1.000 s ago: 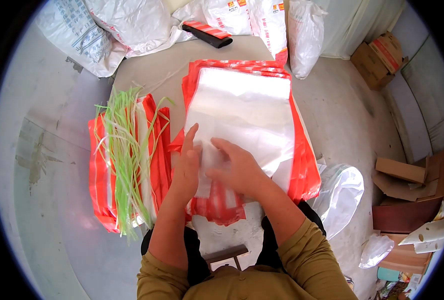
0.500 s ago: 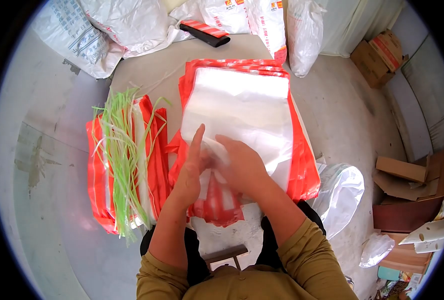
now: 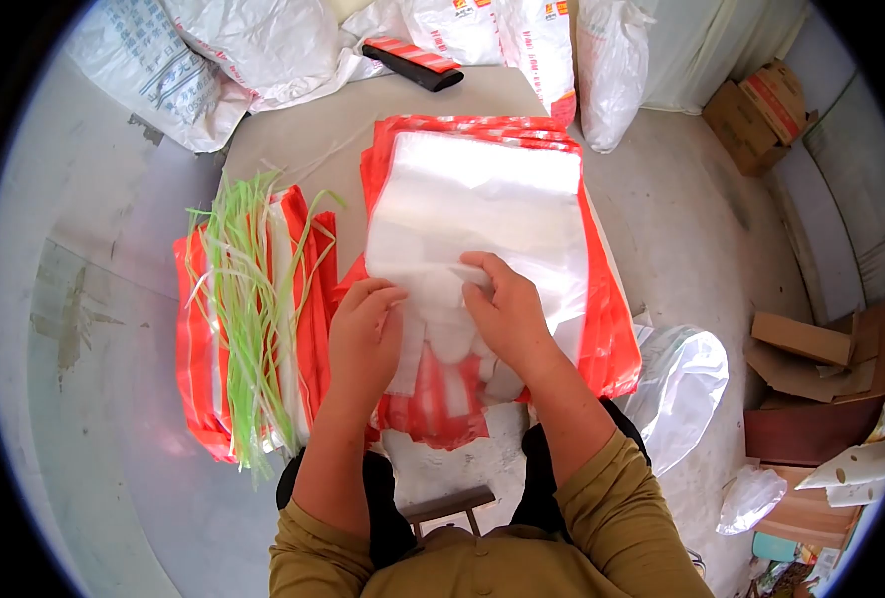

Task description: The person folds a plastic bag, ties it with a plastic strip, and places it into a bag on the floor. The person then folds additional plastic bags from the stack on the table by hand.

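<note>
A white plastic bag (image 3: 472,199) lies on top of a stack of red-and-white plastic bags (image 3: 607,339) in front of me. Its near end is bunched up and folded between my hands. At the left side of that fold, my left hand (image 3: 366,329) has its fingers curled closed on the plastic. My right hand (image 3: 510,311) pinches the fold from the right, index finger and thumb bent over it. Below the hands, a see-through red-and-white bag end (image 3: 435,404) hangs over the near edge of the stack.
Left of the stack, green plastic strips (image 3: 248,309) lie across folded red bags (image 3: 195,359). A dark roll with a striped red end (image 3: 413,65) sits at the table's (image 3: 303,140) far edge, near full white sacks (image 3: 253,50). Cardboard boxes (image 3: 756,115) stand right.
My hands have moved apart: the left lower and to the left, the right slightly up and right. The near end of the white bag now shows bunched between them.
</note>
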Demonstrator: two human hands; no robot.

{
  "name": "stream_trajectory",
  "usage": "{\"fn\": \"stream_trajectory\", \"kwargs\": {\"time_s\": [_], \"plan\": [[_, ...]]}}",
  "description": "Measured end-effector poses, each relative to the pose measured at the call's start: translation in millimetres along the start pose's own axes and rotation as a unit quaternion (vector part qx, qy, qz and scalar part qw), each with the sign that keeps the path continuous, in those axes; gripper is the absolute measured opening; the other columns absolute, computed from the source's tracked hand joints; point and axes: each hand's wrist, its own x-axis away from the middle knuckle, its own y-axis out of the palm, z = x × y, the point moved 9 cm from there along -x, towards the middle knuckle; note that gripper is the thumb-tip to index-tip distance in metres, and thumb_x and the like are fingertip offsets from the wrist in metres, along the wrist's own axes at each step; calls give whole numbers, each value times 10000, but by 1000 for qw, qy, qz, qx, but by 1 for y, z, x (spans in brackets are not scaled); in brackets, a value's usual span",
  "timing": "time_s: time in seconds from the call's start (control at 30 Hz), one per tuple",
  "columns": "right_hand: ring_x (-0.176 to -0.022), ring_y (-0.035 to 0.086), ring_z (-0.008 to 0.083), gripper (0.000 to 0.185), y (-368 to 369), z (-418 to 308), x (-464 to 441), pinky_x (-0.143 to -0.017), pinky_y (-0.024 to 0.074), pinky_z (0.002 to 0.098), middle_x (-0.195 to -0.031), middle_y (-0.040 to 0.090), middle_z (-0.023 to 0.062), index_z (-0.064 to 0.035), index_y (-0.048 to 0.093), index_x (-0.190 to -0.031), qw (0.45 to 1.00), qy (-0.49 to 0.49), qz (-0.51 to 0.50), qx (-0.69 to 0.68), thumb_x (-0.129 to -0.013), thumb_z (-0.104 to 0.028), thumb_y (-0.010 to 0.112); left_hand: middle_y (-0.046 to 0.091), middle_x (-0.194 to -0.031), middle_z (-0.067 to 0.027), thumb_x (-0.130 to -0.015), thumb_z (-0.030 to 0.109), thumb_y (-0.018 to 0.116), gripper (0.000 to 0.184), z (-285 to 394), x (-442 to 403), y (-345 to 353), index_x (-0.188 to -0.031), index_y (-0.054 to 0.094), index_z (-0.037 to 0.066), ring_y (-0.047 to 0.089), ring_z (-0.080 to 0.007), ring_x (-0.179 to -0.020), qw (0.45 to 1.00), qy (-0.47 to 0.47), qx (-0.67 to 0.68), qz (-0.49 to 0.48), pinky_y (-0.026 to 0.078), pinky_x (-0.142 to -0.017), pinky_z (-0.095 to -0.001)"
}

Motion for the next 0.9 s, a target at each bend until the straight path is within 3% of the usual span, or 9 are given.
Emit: {"fn": "stream_trajectory", "kwargs": {"time_s": [0.1,0.2,0.4,0.63,0.7,0.8,0.9], "plan": [[-825,676,226,405,-2,-4,-3,-769,539,348,-1106,693,136,-63,600,-1331,989,-123,65,48,-927,-89,606,648,-1203,-121,-846,-51,654,300,14,2,6,-1126,718,37,628,-278,-990,994,61,-92,-11,526,-882,-351],[-902,691,298,389,-3,-10,3,-807,549,389,-1234,659,134,-88,613,-1305,983,-147,45,104,-916,-84,608,643,-1250,-125,-810,-51,670,371,16,3,18,-1160,721,60,615,-300,-1034,985,82,-145,-37,517,-921,-381],[-995,666,309,283,-5,-17,8,-827,555,413,-1147,662,83,-116,653,-1194,973,-121,34,193,-916,-90,609,628,-1297,-118,-784,-25,695,431,26,1,28,-1192,723,109,599,-311,-1081,981,93,-160,-56,485,-960,-412],[-981,675,266,203,-12,-18,10,-823,564,389,-1163,672,48,-94,715,-1060,949,-193,71,239,-877,-47,640,592,-1354,-124,-790,-13,678,493,30,1,35,-1253,698,156,580,-335,-1137,972,108,-192,-84,464,-974,-443],[-1020,663,263,195,-13,-14,10,-830,565,388,-1177,663,52,-90,722,-1035,947,-196,64,248,-867,-31,644,603,-1344,-139,-790,-14,650,465,35,0,34,-1221,714,150,591,-337,-1127,966,125,-213,-74,510,-938,-426],[-1195,592,297,224,-15,-15,15,-953,530,387,-1294,626,78,-95,726,-1030,938,-224,62,259,-830,-20,657,603,-1348,-150,-790,-24,625,466,38,1,35,-1213,717,147,592,-342,-1134,961,131,-231,-78,526,-939,-423],[-1374,454,346,247,-3,-30,27,-1131,410,446,-1427,556,104,-96,726,-1025,900,-306,-1,309,-797,-21,666,596,-1357,-157,-786,-35,616,486,38,2,36,-1225,711,149,586,-351,-1146,961,132,-230,-81,516,-961,-429]]}}
